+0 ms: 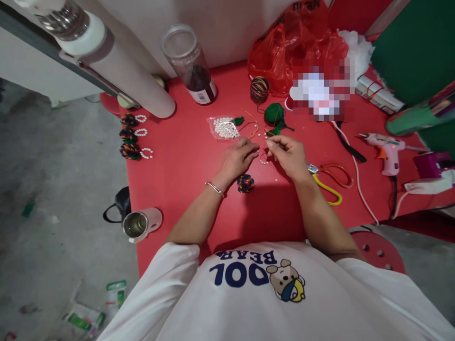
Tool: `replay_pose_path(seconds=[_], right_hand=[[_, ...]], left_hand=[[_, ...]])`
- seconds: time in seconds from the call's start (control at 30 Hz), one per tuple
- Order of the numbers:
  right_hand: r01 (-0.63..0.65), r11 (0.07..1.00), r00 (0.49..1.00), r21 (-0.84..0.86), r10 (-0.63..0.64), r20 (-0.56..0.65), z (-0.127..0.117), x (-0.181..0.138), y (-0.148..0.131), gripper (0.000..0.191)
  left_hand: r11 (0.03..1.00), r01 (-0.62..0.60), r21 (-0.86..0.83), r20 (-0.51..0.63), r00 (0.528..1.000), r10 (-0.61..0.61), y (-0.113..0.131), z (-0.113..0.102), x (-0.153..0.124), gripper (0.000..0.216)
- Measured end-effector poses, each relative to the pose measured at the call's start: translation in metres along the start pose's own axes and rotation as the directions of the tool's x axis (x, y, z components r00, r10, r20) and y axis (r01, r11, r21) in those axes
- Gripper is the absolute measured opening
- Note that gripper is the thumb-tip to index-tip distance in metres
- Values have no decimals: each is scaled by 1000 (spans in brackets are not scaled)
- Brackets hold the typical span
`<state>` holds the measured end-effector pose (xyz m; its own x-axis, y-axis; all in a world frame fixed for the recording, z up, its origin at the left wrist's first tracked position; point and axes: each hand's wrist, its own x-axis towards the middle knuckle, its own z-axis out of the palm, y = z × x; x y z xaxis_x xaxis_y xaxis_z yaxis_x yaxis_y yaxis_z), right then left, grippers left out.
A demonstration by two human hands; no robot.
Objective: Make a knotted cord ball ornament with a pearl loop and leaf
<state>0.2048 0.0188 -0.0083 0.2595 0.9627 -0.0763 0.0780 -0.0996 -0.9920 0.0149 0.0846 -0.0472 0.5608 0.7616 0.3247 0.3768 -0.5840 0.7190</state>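
Over the red table (pixel 199 199), my left hand (pixel 240 158) has its fingers bent together by a few loose white beads; what its fingertips hold is too small to make out. Just to the right, my right hand (pixel 287 154) pinches a thin thread between thumb and fingers. Between and below the hands lies a short curved string of white beads (pixel 263 162). A multicoloured yarn pompom (pixel 245 183) sits below my left hand. Beyond the hands are a clear bag of white beads (pixel 226 128), a green yarn ball (pixel 274 114) and a multicoloured yarn ball (pixel 259 89).
Scissors (pixel 329 182) lie beside my right forearm. Farther right are a pink glue gun (pixel 387 149) and cables. Finished-looking pompoms with bead loops (pixel 130 150) line the left edge, near a mug (pixel 142 224). A jar (pixel 192 66) and red plastic bag (pixel 272 59) stand behind.
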Motion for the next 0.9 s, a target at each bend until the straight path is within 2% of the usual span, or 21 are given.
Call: replay_pose_path(seconds=[0.1, 0.17, 0.2, 0.27, 0.33, 0.4, 0.47, 0.57, 0.67, 0.9], right_hand=[[15, 1000, 1000, -7, -15, 27, 3, -1, 5, 39], [24, 999, 999, -30, -23, 40, 5, -2, 7, 36], [31, 998, 999, -52, -29, 39, 6, -3, 8, 34], [60, 993, 998, -104, -59, 13, 9, -3, 9, 32], [106, 984, 993, -147, -111, -27, 13, -4, 9, 30], [148, 975, 986, -164, -159, -54, 16, -5, 8, 29], [185, 971, 979, -150, -196, -60, 19, -6, 6, 26], [216, 970, 973, -108, -223, -58, 23, -8, 3, 20], [184, 979, 981, -89, -189, -46, 25, -11, 1, 18], [172, 984, 984, -38, -173, -30, 26, -12, -2, 17]], left_hand=[[999, 26, 37, 37, 999, -28, 0, 2, 9, 12], [995, 52, -79, 2, 999, -52, 1, 2, 12, 11], [979, 75, -191, -22, 996, -81, 1, 1, 13, 11], [867, 156, -474, -29, 981, -193, 1, -1, 14, 18], [666, 270, -696, 57, 944, -324, 1, -4, 14, 28], [518, 340, -785, 137, 910, -391, 1, -5, 15, 36], [451, 355, -819, 158, 895, -417, 3, -6, 16, 41], [408, 352, -842, 151, 881, -448, 4, -8, 17, 41], [391, 356, -849, 151, 872, -466, 4, -9, 18, 41], [404, 338, -850, 150, 891, -429, 2, -11, 16, 35]])
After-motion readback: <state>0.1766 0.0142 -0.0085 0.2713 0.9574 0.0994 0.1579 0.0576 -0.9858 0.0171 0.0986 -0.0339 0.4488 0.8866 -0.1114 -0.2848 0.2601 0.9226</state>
